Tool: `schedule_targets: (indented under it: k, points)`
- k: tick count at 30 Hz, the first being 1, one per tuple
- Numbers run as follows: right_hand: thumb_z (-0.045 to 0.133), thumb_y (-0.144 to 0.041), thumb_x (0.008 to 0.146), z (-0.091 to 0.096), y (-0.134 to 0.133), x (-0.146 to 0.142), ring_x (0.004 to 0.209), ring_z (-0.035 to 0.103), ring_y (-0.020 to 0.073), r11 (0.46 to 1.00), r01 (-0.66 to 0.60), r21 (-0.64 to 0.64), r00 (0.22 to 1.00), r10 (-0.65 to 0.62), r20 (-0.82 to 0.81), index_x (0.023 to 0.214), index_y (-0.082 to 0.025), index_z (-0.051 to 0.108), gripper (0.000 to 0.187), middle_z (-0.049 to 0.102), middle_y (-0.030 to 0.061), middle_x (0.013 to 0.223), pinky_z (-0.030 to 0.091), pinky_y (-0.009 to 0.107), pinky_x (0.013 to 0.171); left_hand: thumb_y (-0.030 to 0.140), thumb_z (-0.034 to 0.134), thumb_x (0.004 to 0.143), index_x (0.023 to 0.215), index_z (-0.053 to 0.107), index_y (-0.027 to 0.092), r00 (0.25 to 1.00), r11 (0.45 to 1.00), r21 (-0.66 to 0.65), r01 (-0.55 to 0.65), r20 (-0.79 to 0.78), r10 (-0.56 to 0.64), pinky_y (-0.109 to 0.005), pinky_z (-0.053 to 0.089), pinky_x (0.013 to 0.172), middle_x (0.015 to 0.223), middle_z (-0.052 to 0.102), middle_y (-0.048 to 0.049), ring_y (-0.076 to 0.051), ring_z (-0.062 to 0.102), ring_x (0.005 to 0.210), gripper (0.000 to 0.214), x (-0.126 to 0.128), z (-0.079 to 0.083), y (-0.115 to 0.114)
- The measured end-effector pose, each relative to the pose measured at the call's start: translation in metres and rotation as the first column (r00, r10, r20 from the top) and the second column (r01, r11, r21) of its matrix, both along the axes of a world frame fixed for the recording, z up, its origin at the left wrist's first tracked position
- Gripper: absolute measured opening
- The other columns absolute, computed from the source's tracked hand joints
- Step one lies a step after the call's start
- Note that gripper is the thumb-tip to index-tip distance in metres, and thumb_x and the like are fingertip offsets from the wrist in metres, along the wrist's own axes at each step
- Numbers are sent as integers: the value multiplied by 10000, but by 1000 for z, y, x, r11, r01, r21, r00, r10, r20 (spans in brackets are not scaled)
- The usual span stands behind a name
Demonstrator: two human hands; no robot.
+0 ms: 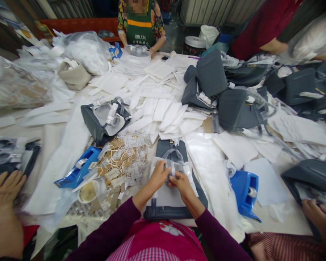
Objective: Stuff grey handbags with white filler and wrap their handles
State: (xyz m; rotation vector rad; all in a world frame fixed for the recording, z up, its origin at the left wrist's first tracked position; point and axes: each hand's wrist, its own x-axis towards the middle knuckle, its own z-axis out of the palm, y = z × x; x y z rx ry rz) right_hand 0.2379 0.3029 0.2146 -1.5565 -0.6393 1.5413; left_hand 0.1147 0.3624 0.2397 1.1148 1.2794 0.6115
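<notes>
In front of me a dark grey-blue bag (157, 213) lies flat on the table, with a white sheet (167, 198) over its middle. Clear plastic wrapping (176, 155) and white padding sit bunched near its upper part. My left hand (159, 174) is closed, thumb and fingers pinching the plastic from the left. From the right, my right hand (182, 184) pinches the same wrapping, its fingertips close to the left ones. What lies inside the wrapping is hard to make out between the fingers.
Left of the bag lie a heap of tan tags with strings (122, 159), a tape roll (88, 191) and a blue tape dispenser (83, 166). Another blue dispenser (244, 192) stands right. White sheets (163, 112) and grey bags (212, 72) lie beyond. Co-workers' hands (5, 188) work on both sides.
</notes>
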Motion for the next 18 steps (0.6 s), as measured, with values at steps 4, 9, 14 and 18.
schedule_targets:
  k: [4, 9, 14, 18]
  points:
    - [791, -451, 560, 2, -4, -4, 508, 529, 127, 997, 69, -31, 992, -72, -102, 747, -147, 676, 375, 626, 16, 610, 444, 274, 529, 258, 633, 736, 1101, 523, 183, 940, 944, 321, 77, -338, 38, -450, 306, 1056, 1152, 483, -96, -276, 428, 1173, 389, -35, 8, -14]
    - [777, -399, 575, -3, -8, -17, 554, 550, 146, 994, 102, -24, 992, -103, -72, 711, -161, 673, 293, 627, 14, 609, 464, 288, 579, 228, 732, 605, 1003, 518, 161, 877, 980, 95, 173, -468, -110, -430, 419, 909, 921, 542, -64, -284, 544, 985, 457, -52, -9, -33]
    - [731, -353, 610, -20, -18, -22, 624, 569, 169, 998, 68, -1, 997, -68, -41, 771, -177, 694, 241, 668, 19, 693, 474, 312, 654, 185, 700, 620, 1130, 494, 154, 967, 999, -12, -50, -250, 46, -363, 456, 818, 871, 568, -33, -217, 583, 847, 552, -51, -5, -39]
    - [667, -300, 645, -27, -22, -22, 709, 579, 184, 999, 6, 46, 999, -8, 37, 829, -187, 712, 221, 686, 18, 786, 462, 314, 711, 424, 653, 757, 1126, 555, 159, 932, 940, -284, -191, 247, 264, -313, 494, 732, 904, 613, -58, -180, 617, 786, 465, -49, -2, -45]
